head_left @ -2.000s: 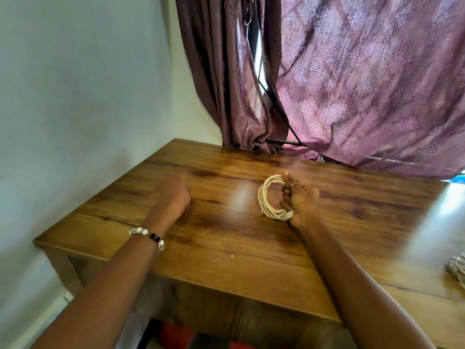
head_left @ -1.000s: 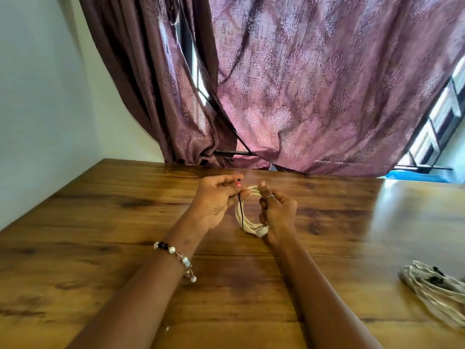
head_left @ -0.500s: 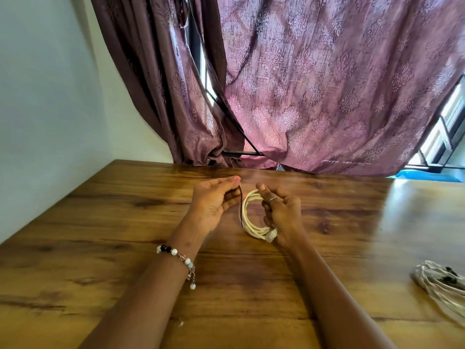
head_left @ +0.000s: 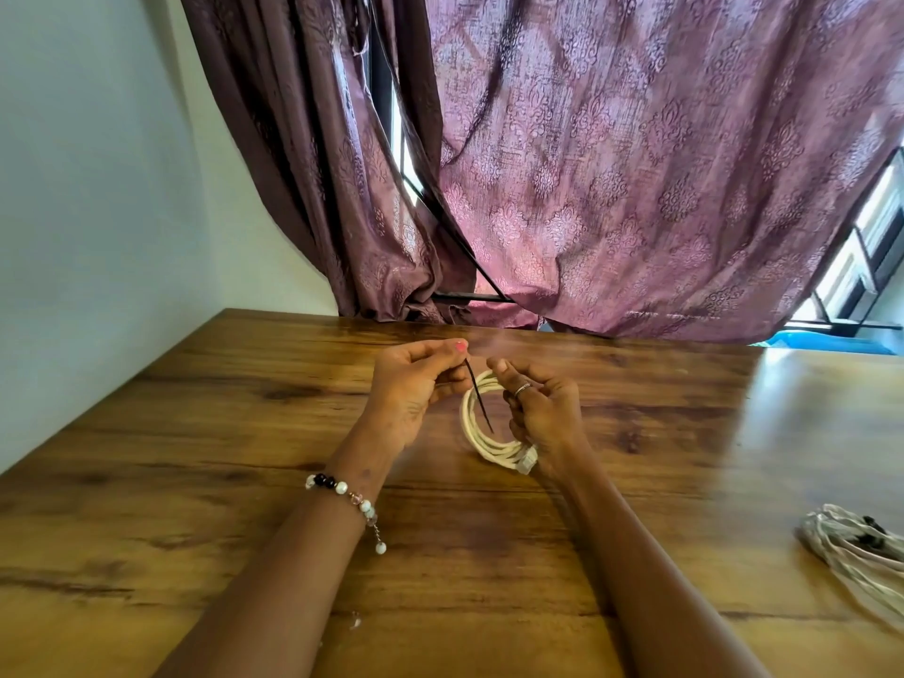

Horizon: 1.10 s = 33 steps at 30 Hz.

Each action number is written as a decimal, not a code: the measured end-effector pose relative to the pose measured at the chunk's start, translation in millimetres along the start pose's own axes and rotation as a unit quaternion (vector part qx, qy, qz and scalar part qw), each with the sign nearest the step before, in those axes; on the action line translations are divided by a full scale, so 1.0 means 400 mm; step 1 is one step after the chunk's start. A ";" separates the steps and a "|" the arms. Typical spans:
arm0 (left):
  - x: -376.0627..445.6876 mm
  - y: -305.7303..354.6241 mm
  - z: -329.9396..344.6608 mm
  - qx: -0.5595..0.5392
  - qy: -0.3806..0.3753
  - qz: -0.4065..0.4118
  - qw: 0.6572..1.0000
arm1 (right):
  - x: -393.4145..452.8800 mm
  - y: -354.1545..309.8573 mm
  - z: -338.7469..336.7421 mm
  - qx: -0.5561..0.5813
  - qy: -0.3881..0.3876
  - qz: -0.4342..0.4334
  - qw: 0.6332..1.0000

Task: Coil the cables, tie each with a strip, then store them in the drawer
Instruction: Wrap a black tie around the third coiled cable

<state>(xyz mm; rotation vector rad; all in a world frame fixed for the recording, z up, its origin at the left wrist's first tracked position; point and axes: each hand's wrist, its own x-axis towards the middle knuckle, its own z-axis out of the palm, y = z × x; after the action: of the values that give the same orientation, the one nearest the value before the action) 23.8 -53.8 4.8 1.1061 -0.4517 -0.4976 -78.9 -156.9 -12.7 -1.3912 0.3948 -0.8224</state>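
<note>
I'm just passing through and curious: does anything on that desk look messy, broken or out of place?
Nothing stands out. The right hand holds a neat white cable coil while the left hand pinches a thin black strip beside it. Another bundled cable lies at the wooden table's right edge, partly out of view.

Home: curtained window, wooden table

second cable bundle cut off right, perhaps tied
</note>
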 end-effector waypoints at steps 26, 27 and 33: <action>0.003 -0.011 -0.001 -0.031 0.039 0.043 0.998 | -0.035 -0.034 0.029 -0.029 -0.099 -0.006 0.995; 0.003 -0.010 -0.001 -0.039 0.044 0.044 0.997 | -0.033 -0.031 0.028 -0.031 -0.097 -0.004 0.995; 0.003 -0.002 0.003 -0.072 0.069 0.042 0.994 | -0.023 -0.021 0.021 -0.047 -0.100 0.011 0.994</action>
<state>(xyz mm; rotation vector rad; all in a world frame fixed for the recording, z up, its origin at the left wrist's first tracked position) 23.7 -55.7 4.5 0.9713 -0.3344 -0.3708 -81.4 -144.2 -5.0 -1.5384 0.2953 -0.6459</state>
